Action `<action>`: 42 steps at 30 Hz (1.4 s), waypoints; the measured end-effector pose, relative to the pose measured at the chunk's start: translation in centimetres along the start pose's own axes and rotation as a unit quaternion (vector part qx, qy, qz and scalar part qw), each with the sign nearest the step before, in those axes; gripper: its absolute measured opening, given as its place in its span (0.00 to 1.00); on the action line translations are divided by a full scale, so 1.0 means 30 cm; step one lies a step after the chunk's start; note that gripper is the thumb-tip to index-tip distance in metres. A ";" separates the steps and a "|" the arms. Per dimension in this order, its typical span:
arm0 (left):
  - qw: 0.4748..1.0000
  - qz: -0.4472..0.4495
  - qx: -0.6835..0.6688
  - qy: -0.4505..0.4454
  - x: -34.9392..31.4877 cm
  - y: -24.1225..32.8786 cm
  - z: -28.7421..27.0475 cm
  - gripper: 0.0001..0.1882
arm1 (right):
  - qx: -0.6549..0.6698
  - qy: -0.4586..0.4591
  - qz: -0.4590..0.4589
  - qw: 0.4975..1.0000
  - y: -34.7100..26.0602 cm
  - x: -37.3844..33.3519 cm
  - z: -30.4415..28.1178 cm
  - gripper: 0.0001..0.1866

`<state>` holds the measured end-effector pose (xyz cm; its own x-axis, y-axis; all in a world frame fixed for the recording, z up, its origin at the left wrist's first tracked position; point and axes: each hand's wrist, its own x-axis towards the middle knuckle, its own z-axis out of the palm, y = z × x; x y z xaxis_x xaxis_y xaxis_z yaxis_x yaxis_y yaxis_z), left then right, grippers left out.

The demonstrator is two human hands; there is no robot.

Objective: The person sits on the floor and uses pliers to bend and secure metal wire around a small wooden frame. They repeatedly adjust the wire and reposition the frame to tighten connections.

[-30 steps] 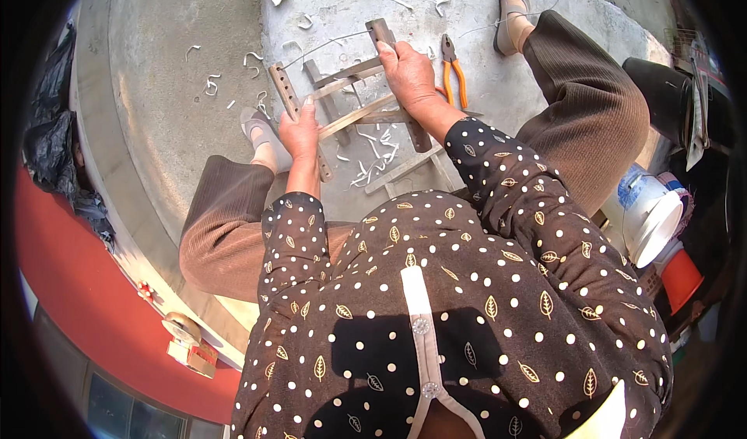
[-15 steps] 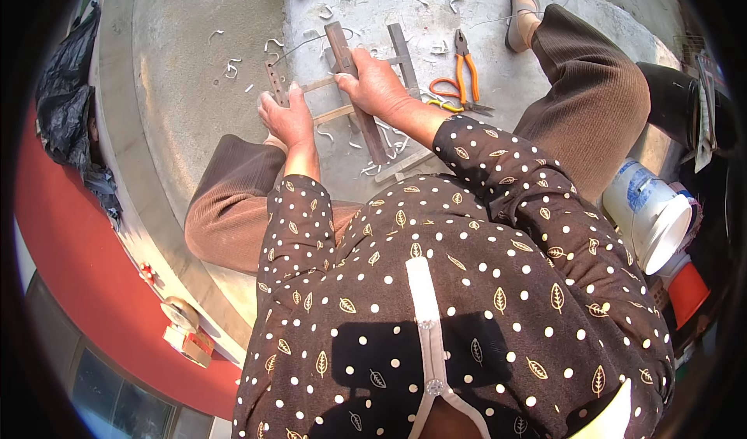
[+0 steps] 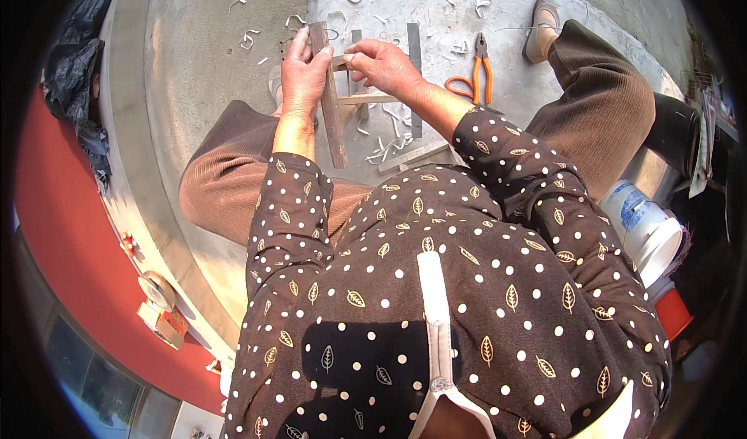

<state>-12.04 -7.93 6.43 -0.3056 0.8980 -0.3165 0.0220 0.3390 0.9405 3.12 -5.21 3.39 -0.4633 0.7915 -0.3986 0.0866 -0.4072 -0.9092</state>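
Observation:
My left hand [image 3: 303, 77] grips a long brown wooden bar [image 3: 333, 120] near its upper end, thumb on the near face. The bar belongs to a small wooden frame with a pale crosspiece [image 3: 369, 99] and a dark grey bar [image 3: 415, 81] on its right. My right hand [image 3: 385, 67] is closed, thumb and forefinger pinched at the bar's right side, close to a short crosspiece. Whatever those fingers hold is too small to make out. To the right, pliers with orange handles [image 3: 487, 77] and an orange-looped pair of scissors [image 3: 461, 89] lie on the ground.
White curled scraps [image 3: 381, 152] litter the concrete around the frame. My feet flank it, one shoe [image 3: 537, 34] at far right. A white bucket [image 3: 652, 240] and a red container [image 3: 673, 313] stand at right. Black plastic sheeting [image 3: 74, 81] lies at left beside a red wall.
My left hand has moved from the drilled bar at left onto the long brown bar. My right hand has let go of that bar and now pinches beside it. The view has shifted slightly.

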 end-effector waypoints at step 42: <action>0.989 0.127 0.076 -0.014 -0.146 -0.081 -0.004 0.29 | -0.403 -0.033 -0.324 0.855 -0.014 0.020 -0.077 0.10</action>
<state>-10.87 -12.73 5.54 -0.2461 0.9662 -0.0766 0.2380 0.1369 0.9616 4.85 -3.50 3.24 -0.6915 0.6930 0.2040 0.3603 0.5756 -0.7340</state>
